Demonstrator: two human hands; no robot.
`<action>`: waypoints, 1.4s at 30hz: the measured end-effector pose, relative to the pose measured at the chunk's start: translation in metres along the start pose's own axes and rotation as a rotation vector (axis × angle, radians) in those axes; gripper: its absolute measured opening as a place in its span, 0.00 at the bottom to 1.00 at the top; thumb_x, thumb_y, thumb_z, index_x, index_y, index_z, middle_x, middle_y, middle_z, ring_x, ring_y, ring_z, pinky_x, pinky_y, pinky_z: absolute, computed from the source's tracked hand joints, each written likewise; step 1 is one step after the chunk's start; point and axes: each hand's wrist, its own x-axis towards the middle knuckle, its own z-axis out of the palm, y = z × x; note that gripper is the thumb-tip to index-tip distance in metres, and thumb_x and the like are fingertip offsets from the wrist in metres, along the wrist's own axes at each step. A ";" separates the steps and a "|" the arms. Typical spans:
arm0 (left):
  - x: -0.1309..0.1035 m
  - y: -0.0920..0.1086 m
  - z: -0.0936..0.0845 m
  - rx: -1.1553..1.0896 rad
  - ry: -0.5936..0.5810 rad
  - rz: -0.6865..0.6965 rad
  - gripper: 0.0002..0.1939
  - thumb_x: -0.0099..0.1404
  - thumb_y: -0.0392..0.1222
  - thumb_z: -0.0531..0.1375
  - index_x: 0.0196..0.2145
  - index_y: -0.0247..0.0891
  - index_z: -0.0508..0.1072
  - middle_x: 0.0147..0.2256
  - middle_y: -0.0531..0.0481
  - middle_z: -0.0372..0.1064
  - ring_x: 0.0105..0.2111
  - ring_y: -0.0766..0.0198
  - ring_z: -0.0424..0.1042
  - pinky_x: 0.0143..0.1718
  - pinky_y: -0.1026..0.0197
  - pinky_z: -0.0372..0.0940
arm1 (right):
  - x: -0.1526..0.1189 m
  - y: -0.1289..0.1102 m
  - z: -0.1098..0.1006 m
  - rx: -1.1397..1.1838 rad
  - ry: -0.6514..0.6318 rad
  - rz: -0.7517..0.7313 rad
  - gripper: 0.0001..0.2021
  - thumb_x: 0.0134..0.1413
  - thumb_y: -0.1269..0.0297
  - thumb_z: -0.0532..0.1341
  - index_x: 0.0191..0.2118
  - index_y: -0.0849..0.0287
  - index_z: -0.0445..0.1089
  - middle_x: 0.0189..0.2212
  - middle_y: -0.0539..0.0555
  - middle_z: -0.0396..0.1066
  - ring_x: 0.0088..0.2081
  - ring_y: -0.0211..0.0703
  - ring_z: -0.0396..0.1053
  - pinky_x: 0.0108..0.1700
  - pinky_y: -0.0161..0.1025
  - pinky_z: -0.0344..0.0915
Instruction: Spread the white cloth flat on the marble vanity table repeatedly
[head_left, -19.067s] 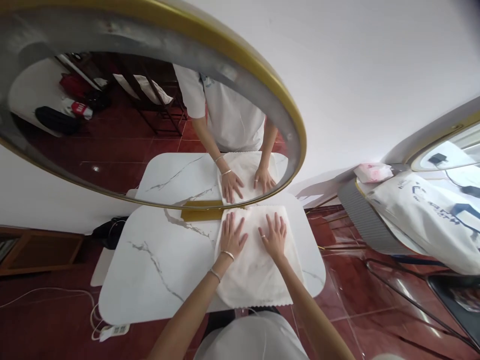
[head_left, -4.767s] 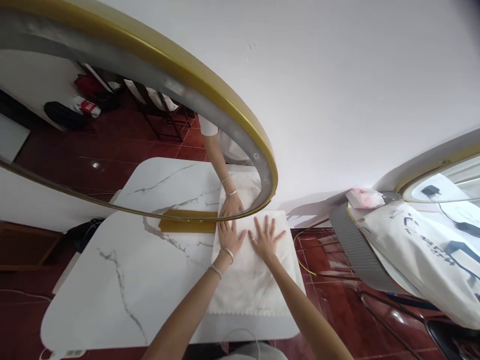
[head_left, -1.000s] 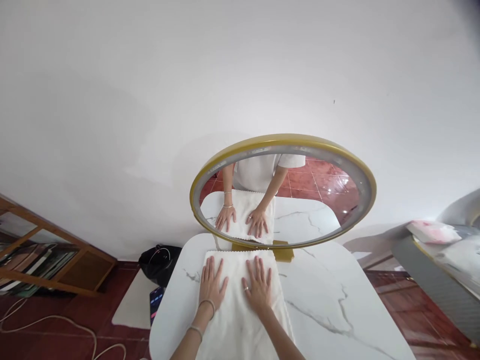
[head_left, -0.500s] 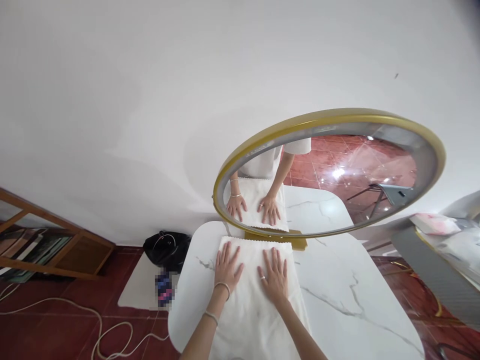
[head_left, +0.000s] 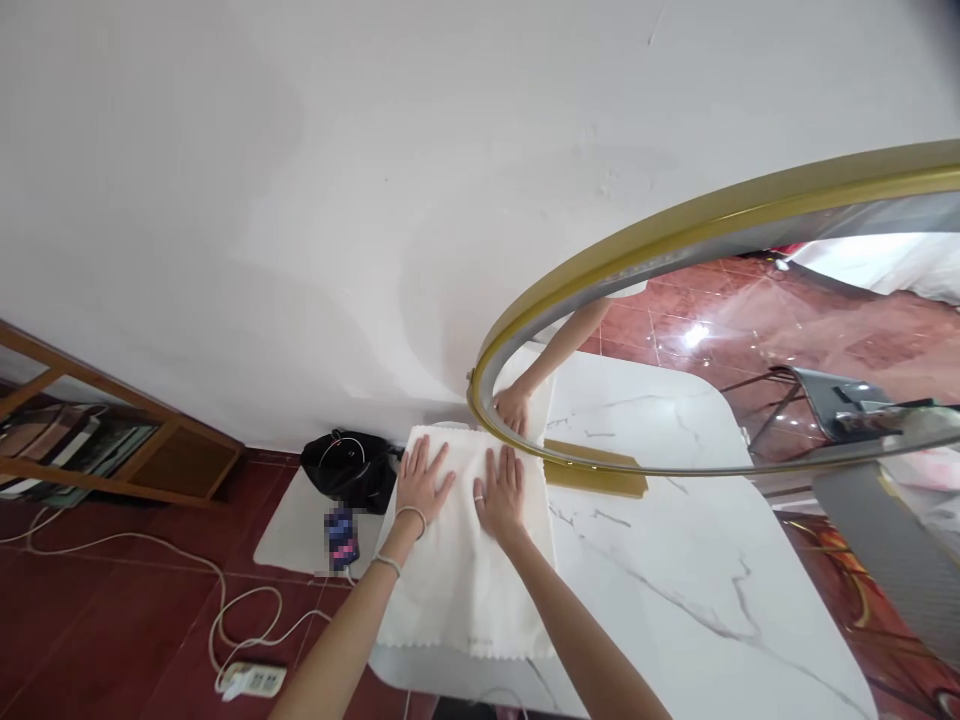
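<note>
A white cloth (head_left: pixel 465 590) with scalloped edges lies spread on the left part of a white marble-patterned table (head_left: pixel 675 560). On its upper left rests my left hand (head_left: pixel 421 485), palm down with the fingers stretched out; two bands circle that wrist. My right hand (head_left: pixel 501 495), wearing a ring, also presses flat on the cloth, a little to the right, fingers extended. Neither hand grips anything. Just beyond the hands stands a large gold-rimmed mirror (head_left: pixel 675 370) on a gold base (head_left: pixel 596 475); it reflects one forearm and hand.
Left of the table, a black bag (head_left: pixel 349 470) sits on a pale low surface (head_left: pixel 289 535). A cable runs across the red tiled floor to a power strip (head_left: pixel 255 679). A wooden shelf (head_left: pixel 180 465) stands far left, and a grey piece of furniture (head_left: pixel 885 540) at right.
Both hands and the cloth have moved left across the table, near its left edge. The cloth's near edge now shows. The view has shifted, with the mirror appearing larger and further right.
</note>
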 end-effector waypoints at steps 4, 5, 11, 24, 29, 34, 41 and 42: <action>0.032 -0.013 0.000 -0.010 -0.032 -0.007 0.29 0.68 0.53 0.51 0.64 0.47 0.56 0.68 0.46 0.43 0.66 0.50 0.45 0.64 0.44 0.45 | 0.047 -0.008 0.011 0.010 -0.149 0.102 0.31 0.62 0.57 0.49 0.66 0.70 0.49 0.61 0.73 0.55 0.64 0.67 0.47 0.61 0.63 0.39; 0.041 -0.016 -0.001 -0.017 -0.060 0.005 0.29 0.68 0.54 0.50 0.64 0.47 0.56 0.67 0.46 0.43 0.66 0.49 0.45 0.64 0.44 0.46 | 0.057 -0.008 0.013 0.009 -0.179 0.124 0.31 0.63 0.56 0.48 0.66 0.69 0.49 0.60 0.73 0.57 0.63 0.67 0.49 0.60 0.64 0.40; 0.059 -0.013 -0.005 -0.040 -0.138 0.090 0.25 0.69 0.46 0.49 0.63 0.46 0.58 0.67 0.46 0.45 0.66 0.51 0.46 0.64 0.44 0.46 | 0.086 0.000 0.016 -0.006 -0.266 0.194 0.35 0.61 0.41 0.47 0.65 0.59 0.54 0.61 0.68 0.56 0.63 0.69 0.47 0.59 0.66 0.38; -0.137 0.040 -0.022 -0.016 -0.041 -0.168 0.30 0.67 0.53 0.50 0.65 0.52 0.51 0.67 0.48 0.45 0.67 0.47 0.41 0.64 0.33 0.33 | -0.072 -0.002 -0.031 0.042 -0.082 -0.242 0.30 0.64 0.58 0.50 0.69 0.53 0.43 0.69 0.57 0.40 0.68 0.55 0.38 0.65 0.57 0.41; -0.105 0.039 -0.020 -0.014 -0.050 -0.156 0.29 0.67 0.50 0.51 0.65 0.50 0.54 0.67 0.45 0.43 0.67 0.47 0.40 0.63 0.32 0.32 | -0.064 0.001 -0.033 0.004 -0.119 -0.249 0.29 0.64 0.59 0.49 0.68 0.56 0.44 0.69 0.59 0.41 0.69 0.53 0.37 0.66 0.55 0.39; -0.041 0.032 -0.014 -0.035 -0.086 -0.160 0.29 0.67 0.52 0.52 0.64 0.48 0.56 0.68 0.42 0.41 0.67 0.45 0.39 0.62 0.30 0.33 | 0.019 -0.007 -0.014 -0.030 -0.169 -0.216 0.27 0.63 0.59 0.50 0.65 0.62 0.53 0.67 0.65 0.46 0.68 0.59 0.36 0.64 0.61 0.33; -0.028 0.011 -0.020 -0.061 -0.122 -0.097 0.25 0.70 0.48 0.48 0.63 0.47 0.59 0.68 0.45 0.43 0.67 0.52 0.43 0.65 0.40 0.40 | 0.084 -0.030 0.011 -0.021 -0.363 -0.051 0.27 0.65 0.55 0.47 0.68 0.55 0.47 0.68 0.62 0.42 0.67 0.62 0.37 0.59 0.70 0.36; -0.036 0.008 -0.021 -0.051 -0.109 -0.127 0.25 0.70 0.48 0.48 0.63 0.47 0.59 0.68 0.45 0.43 0.67 0.52 0.43 0.65 0.40 0.41 | 0.080 -0.034 0.012 -0.018 -0.339 -0.058 0.28 0.66 0.56 0.47 0.68 0.55 0.46 0.68 0.62 0.40 0.67 0.62 0.35 0.60 0.69 0.34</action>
